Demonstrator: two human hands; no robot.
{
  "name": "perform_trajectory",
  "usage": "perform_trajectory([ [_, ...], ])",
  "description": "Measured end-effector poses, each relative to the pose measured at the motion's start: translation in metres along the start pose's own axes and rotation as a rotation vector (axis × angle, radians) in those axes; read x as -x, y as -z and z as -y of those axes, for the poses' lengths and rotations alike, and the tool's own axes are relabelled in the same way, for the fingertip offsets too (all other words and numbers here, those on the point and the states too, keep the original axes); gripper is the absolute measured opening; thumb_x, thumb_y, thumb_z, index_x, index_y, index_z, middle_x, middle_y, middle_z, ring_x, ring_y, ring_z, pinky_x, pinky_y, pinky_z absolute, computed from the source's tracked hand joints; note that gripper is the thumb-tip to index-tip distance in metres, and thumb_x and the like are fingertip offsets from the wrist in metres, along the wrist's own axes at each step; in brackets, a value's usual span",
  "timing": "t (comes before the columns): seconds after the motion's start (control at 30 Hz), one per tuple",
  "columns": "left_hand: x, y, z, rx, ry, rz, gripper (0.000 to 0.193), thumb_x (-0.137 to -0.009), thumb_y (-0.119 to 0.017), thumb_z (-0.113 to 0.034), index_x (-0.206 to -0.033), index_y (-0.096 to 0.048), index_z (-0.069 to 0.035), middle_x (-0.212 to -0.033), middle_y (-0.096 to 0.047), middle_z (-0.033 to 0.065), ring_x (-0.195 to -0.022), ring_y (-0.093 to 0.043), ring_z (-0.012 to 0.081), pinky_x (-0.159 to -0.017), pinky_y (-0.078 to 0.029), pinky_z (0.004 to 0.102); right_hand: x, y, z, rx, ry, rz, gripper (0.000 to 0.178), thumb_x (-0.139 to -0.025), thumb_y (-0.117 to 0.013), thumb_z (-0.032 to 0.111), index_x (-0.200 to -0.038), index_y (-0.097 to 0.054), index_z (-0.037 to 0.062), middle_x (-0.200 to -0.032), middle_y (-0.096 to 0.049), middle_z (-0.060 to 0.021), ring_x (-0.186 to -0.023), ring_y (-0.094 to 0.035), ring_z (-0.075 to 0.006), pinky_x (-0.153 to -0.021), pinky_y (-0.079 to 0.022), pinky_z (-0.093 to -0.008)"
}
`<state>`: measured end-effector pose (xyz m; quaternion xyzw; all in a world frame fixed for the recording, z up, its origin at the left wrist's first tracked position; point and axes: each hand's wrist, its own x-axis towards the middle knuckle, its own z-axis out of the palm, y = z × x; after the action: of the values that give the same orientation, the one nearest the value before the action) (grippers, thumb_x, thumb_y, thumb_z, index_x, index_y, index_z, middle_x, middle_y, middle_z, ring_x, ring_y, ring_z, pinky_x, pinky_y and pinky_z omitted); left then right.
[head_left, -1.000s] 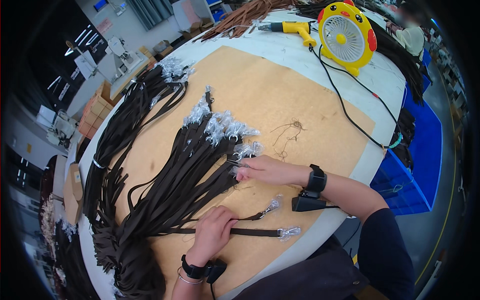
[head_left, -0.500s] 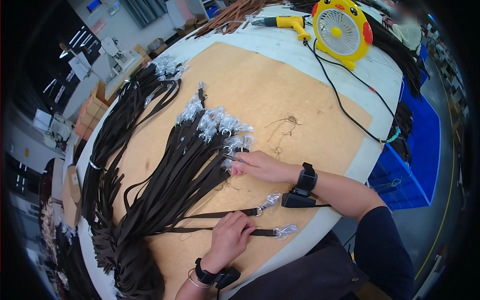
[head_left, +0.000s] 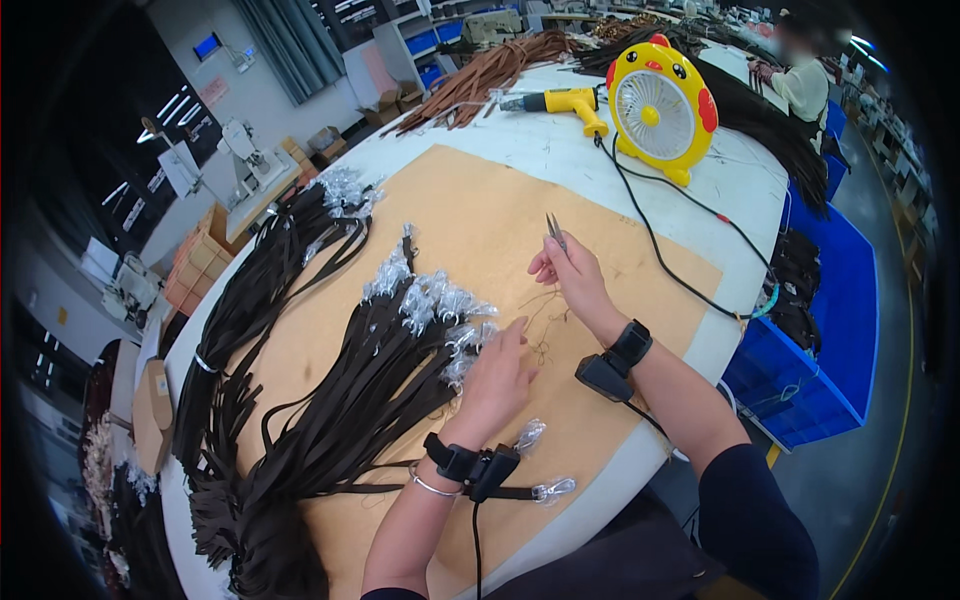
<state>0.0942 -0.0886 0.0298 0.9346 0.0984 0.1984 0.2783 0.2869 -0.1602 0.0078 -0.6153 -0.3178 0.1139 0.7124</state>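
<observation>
My right hand [head_left: 574,272] is raised over the brown sheet [head_left: 640,250], closed round a small pair of thread snips [head_left: 554,232] with two pointed metal tips facing away from me. Lower and to its left is my left hand [head_left: 497,385], fingers apart, its fingertips close to a tangle of loose dark threads [head_left: 545,318]. Beside it lies a thick bundle of dark brown straps [head_left: 350,385], their ends and metal clasps wrapped in clear plastic [head_left: 435,300]. Part of a separate strap passes under my left wrist, ending in a plastic-wrapped clasp [head_left: 555,490].
A second strap bundle [head_left: 250,290] lies at the left. A yellow chick-shaped fan [head_left: 660,110] and a yellow heat gun [head_left: 572,102] stand at the back, their black cables on the table. Brown strips [head_left: 490,80] lie beyond. A blue bin [head_left: 845,310] is at the right; a person [head_left: 800,90] works behind.
My right hand has left the strap ends and risen up and right with the snips. My left hand has let go of the near strap and moved up toward the threads. The view has shifted slightly.
</observation>
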Motion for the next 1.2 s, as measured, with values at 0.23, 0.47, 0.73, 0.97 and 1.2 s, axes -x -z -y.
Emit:
perform_trajectory([
  [0.23,0.049,0.023,-0.003,0.096,-0.072,-0.099,0.029,-0.090,-0.065,-0.008,-0.118,-0.065,-0.002,-0.103,-0.066,0.0160,-0.098,-0.062,0.0353,-0.086,-0.048,0.0413,0.009,-0.007,0.005,-0.033,-0.163,0.210,0.035,-0.107,-0.045,0.034,-0.089,-0.053,0.0051,-0.070,-0.062,-0.0025,-0.058,-0.059,-0.0096,-0.054,-0.049,-0.0246],
  [0.47,0.090,0.015,0.028,0.244,0.240,0.021,0.014,-0.093,-0.068,-0.016,-0.099,-0.075,-0.005,-0.068,-0.068,0.0066,-0.057,-0.060,0.0130,-0.056,-0.047,0.0272,0.026,-0.007,-0.004,0.081,-0.351,0.448,0.035,-0.106,-0.044,0.036,-0.087,-0.054,0.0076,-0.070,-0.061,-0.0008,-0.057,-0.058,-0.0080,-0.051,-0.048,-0.0238],
  [0.73,0.095,0.006,0.034,0.197,0.156,0.017,0.014,-0.091,-0.064,-0.018,-0.100,-0.075,-0.015,-0.071,-0.069,0.0073,-0.060,-0.066,0.0210,-0.056,-0.049,0.0327,0.029,-0.002,-0.005,0.095,-0.373,0.397,0.035,-0.106,-0.045,0.035,-0.087,-0.055,0.0073,-0.071,-0.060,-0.0009,-0.057,-0.058,-0.0080,-0.053,-0.048,-0.0225],
  [0.97,0.092,0.007,0.036,0.148,0.082,-0.024,0.011,-0.089,-0.062,-0.015,-0.093,-0.072,-0.013,-0.061,-0.062,0.0052,-0.053,-0.061,0.0183,-0.052,-0.045,0.0321,0.033,-0.002,-0.006,0.047,-0.378,0.343,0.035,-0.107,-0.045,0.036,-0.088,-0.055,0.0083,-0.072,-0.060,-0.0005,-0.058,-0.058,-0.0078,-0.053,-0.047,-0.0219],
  [1.2,0.082,0.013,0.031,0.183,0.222,0.024,0.012,-0.091,-0.063,-0.021,-0.098,-0.070,-0.014,-0.071,-0.068,0.0050,-0.061,-0.067,0.0197,-0.056,-0.050,0.0332,0.022,-0.001,-0.002,0.065,-0.379,0.400,0.034,-0.107,-0.045,0.036,-0.088,-0.054,0.0091,-0.072,-0.060,-0.0003,-0.058,-0.057,-0.0075,-0.052,-0.046,-0.0214],
])
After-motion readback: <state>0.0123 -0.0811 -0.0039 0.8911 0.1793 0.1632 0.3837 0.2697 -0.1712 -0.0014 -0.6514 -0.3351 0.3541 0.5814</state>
